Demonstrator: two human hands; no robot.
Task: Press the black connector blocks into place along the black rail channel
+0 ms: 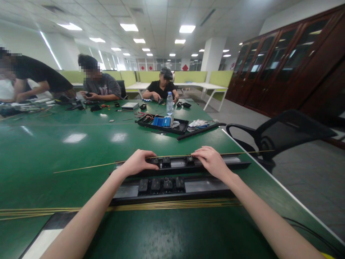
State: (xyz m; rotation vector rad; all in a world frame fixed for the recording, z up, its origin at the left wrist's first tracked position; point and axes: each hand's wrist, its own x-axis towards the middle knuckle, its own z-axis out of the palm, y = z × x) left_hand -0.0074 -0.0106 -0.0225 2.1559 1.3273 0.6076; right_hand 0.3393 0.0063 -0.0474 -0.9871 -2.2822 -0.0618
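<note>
Brass-coloured thin rod (107, 165) lies along the far black strip (178, 163) on the green table (54, 154). The left hand (138, 162) and right hand (211, 160) press it down with bent fingers. It is not yet seated; more rods (81, 208) wait nearby.

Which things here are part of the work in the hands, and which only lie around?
In the work:
left hand
right hand
thin brass rod
far black rail
near black rail

Lying about:
water bottle
black tray
brass strips
office chair
</note>
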